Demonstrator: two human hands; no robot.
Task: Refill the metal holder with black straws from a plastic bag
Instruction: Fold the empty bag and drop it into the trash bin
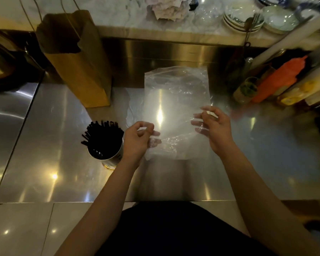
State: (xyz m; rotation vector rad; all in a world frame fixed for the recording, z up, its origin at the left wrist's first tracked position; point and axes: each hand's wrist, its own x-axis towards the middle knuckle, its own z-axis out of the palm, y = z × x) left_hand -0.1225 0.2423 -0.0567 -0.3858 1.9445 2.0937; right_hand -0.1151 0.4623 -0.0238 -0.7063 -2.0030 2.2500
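The refill looks all but done. At left, the holder point(110, 154), a shiny metal cylinder on the steel desk point(44, 163), stands packed with thin black straws point(102, 132). Just beside it, the left hand point(137, 141) pinches the near edge of the bag point(175, 108), a thin, clear, crinkled film that appears empty. The right hand point(213, 126) pinches its other side. What remains, likely, is discarding it.
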